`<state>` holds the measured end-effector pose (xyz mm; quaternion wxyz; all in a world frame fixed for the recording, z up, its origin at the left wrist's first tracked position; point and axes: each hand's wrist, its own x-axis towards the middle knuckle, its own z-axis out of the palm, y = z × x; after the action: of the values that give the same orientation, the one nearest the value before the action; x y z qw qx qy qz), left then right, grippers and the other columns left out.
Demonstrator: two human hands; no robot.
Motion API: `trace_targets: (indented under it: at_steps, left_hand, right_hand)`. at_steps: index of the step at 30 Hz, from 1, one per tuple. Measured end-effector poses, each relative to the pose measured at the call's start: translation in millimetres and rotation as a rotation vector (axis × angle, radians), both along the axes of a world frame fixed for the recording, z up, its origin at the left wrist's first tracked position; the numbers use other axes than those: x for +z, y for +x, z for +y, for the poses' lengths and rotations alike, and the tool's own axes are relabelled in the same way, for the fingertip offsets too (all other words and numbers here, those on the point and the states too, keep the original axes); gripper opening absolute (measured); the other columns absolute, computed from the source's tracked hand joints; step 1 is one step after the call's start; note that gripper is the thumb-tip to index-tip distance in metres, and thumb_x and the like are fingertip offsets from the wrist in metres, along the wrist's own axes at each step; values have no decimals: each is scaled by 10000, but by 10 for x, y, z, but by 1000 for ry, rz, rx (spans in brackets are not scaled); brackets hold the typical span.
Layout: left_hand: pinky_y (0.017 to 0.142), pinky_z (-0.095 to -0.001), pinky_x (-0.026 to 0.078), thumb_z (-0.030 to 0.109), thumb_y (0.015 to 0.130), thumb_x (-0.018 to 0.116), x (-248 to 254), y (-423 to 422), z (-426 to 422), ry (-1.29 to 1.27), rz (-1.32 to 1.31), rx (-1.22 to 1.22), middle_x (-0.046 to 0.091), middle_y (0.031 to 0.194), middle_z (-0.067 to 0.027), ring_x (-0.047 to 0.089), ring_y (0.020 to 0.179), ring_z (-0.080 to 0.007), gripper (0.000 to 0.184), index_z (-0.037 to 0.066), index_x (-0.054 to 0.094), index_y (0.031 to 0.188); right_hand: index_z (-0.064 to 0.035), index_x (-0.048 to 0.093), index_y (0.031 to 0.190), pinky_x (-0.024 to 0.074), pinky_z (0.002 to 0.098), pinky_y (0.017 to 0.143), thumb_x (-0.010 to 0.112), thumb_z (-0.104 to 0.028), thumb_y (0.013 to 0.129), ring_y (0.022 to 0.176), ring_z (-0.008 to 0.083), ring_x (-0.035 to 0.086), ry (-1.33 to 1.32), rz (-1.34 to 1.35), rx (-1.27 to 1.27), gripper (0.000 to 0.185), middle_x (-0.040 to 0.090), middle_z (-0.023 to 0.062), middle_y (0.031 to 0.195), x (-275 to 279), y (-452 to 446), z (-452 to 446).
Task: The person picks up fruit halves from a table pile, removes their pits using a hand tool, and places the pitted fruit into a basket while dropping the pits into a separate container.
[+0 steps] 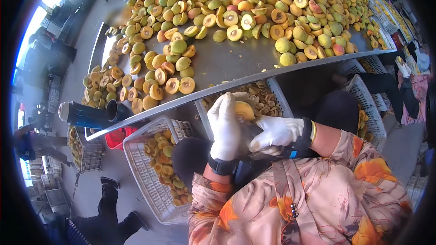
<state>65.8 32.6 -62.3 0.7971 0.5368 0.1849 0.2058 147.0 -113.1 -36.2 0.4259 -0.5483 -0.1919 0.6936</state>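
Sleeves (206, 206) with flowers lie nearest. Beyond, the gloved left hand (224, 129) is clamped on a fruit half (245, 110) above the lap; the gloved right hand (286, 131) curls just beside it, its grip unclear. A crate (137, 154) of halves stands left of the knee. Farther, cut fruit (234, 33) is heaped on the worktop (218, 56).
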Motion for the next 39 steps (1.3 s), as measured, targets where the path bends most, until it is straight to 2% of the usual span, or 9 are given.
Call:
trace_targets:
  at_steps: [11, 18, 19, 21, 24, 28, 29, 34, 39]
  left_hand:
    - [729, -284, 543, 402, 1040, 568, 111, -71, 52, 27, -114, -214, 742, 914, -94, 685, 793, -149, 452, -22, 723, 1049]
    - [776, -296, 561, 414, 1102, 409, 51, -299, 197, 58, -21, 320, 719, 951, -108, 670, 832, -168, 539, -28, 716, 1111]
    - [844, -351, 575, 536, 1078, 414, 8, -456, 320, 213, -10, 385, 730, 998, -177, 703, 909, -242, 660, -68, 672, 1144]
    - [857, -371, 586, 523, 1089, 397, 105, -842, 489, 306, 72, 459, 722, 1023, -163, 701, 936, -244, 641, -56, 664, 1161]
    - [850, -341, 547, 251, 1002, 651, 69, -1471, 976, 531, 325, 603, 708, 1090, -142, 683, 926, -247, 295, -18, 713, 1105]
    - [851, -372, 518, 188, 920, 715, -40, -1348, 1560, 1429, 697, 583, 706, 1053, -173, 668, 886, -278, 269, -9, 721, 1104]
    - [868, -383, 519, 202, 914, 721, 105, -1045, 1510, 1241, 685, 488, 715, 1025, -172, 677, 910, -270, 307, -25, 708, 1121]
    - [870, -455, 539, 381, 833, 770, -106, 201, 1704, 1603, 799, 35, 719, 1096, -200, 692, 1017, -359, 561, 17, 668, 1247]
    - [853, -462, 537, 347, 810, 743, -257, 613, 1671, 1489, 939, -245, 689, 1076, -208, 676, 997, -386, 476, 37, 628, 1152]
  right_hand:
    - [-82, 560, 784, 284, 255, 409, 671, -139, 891, 433, 74, 404, 94, 260, -15, 164, 466, -19, 576, 10, -94, -43]
    - [-33, 612, 993, 394, 258, 436, 720, -202, 880, 476, 88, 500, 139, -212, 41, 230, 537, 3, 624, 68, -53, -201]
    - [-34, 614, 1013, 407, 259, 440, 728, -216, 878, 483, 88, 511, 86, -317, 43, 254, 544, 4, 629, 69, -32, -241]
    - [-51, 605, 1048, 431, 269, 446, 750, -249, 870, 495, 89, 530, 69, -330, 39, 303, 569, 10, 656, -124, 40, -359]
    - [-56, 601, 968, 456, 282, 468, 743, -252, 868, 515, 101, 556, 98, -421, 23, 262, 595, 25, 704, -286, 78, -458]
    - [34, 623, 1032, 521, 427, 805, 720, -345, 823, 889, 351, 679, 177, -746, 98, 444, 678, 213, 903, -689, 58, -450]
    - [47, 631, 1081, 515, 442, 860, 705, -350, 827, 975, 398, 672, 136, -711, 154, 477, 685, 257, 1000, -600, 72, -418]
    - [42, 619, 1124, 512, 454, 864, 691, -320, 840, 1005, 405, 674, 163, -743, 104, 465, 687, 267, 1039, -680, 92, -438]
    - [35, 607, 1104, 513, 464, 831, 685, -292, 848, 943, 421, 676, 199, -724, 14, 423, 687, 264, 968, -748, 146, -485]
